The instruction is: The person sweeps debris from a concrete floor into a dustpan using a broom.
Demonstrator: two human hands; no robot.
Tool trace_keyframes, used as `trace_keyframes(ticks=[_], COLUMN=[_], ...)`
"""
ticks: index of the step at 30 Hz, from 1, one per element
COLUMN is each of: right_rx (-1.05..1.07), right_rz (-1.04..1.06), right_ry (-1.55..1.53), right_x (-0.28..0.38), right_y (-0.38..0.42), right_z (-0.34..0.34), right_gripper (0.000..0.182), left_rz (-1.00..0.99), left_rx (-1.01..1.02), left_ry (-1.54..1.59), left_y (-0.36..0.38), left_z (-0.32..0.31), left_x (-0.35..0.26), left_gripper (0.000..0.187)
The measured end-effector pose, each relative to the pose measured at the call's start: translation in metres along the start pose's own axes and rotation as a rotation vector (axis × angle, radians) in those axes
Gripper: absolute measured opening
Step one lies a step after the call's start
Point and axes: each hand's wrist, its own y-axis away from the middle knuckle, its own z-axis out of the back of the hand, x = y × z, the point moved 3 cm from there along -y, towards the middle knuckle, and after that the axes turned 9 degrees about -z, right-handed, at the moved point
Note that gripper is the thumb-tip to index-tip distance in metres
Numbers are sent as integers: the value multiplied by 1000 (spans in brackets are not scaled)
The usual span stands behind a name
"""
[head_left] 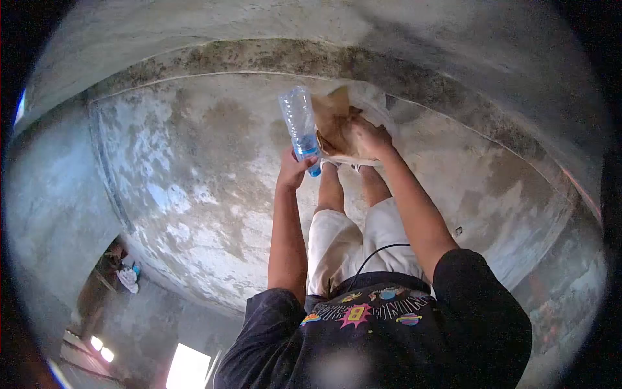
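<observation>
My left hand [296,170] is closed around the neck end of a clear plastic bottle [297,113]. The bottle has a blue label band and a blue cap, and its cap end points toward me. Just to its right, my right hand [374,141] grips a crumpled bag [372,97] with a whitish outer side. Brown paper-like material [334,126] shows at the bag's opening, next to the bottle. Some of the right fingers are hidden against this material. What lies deeper in the bag cannot be made out.
Below the hands is a stained, patchy concrete floor [214,175], bounded by a curved wall base [272,55]. My feet stand just beneath the bag. A white and blue item [128,279] lies far to the left, beyond a wall edge. A bright opening [188,366] shows at lower left.
</observation>
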Motion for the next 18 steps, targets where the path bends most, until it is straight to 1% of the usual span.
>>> trace_keyframes(ticks=[1, 3, 4, 6, 7, 8, 9, 10, 11, 12, 13, 14, 15, 16, 17, 18], right_rx=[3, 392, 387, 144, 137, 99, 62, 128, 129, -61, -253, -252, -400, -552, -559, -542], right_rz=[-2, 143, 150, 228, 227, 150, 71, 104, 103, 71, 38, 39, -104, -241, -233, -134], right_ry=[1, -964, -963, -78, -76, -163, -251, -398, -400, -22, 355, 352, 180, 7, 6, -66], right_x=[-24, 32, 46, 59, 60, 58, 53, 48, 35, 13, 2, 0, -2, -5, 6, 27], right_y=[-7, 24, 30, 40, 39, 38, 39, 42, 35, 17, 1, -10, -16, -18, -18, -9], right_z=[-19, -11, -8, -12, -14, -16, -17, -14, -18, -22, -18, -10, 6, 20, 32, 41], right_gripper=[61, 53, 53, 45, 45, 43, 41, 39, 39, 39, 39, 39, 38, 37, 37, 37], left_rz=[7, -12, 4, 28, 37, 46, 47, 28, 9, -16, -22, -31, -35, -45, -55, -43], left_rx=[11, 34, 42, 52, 58, 63, 68, 21, -27, -17, -14, -16, -18, -32, -29, -34], left_ry=[2, 0, -6, -12, -54, -96, -95, -85, -77, 9, 6, 21, 36, 73, 71, 59], left_y=[1, -9, -9, -2, -3, -3, -2, -1, 2, 5, 2, 2, 6, 7, 2, 1], left_z=[-3, -6, -7, -2, 2, 5, 6, 9, 12, 5, 5, 6, 1, -5, -5, -2], left_x=[-2, -5, -5, -2, -2, 1, 4, 7, 8, -1, 0, 1, -4, -8, -6, -2], left_gripper=[51, 50, 48, 47, 55, 64, 64, 66, 68, 73, 73, 62, 51, 55, 55, 58])
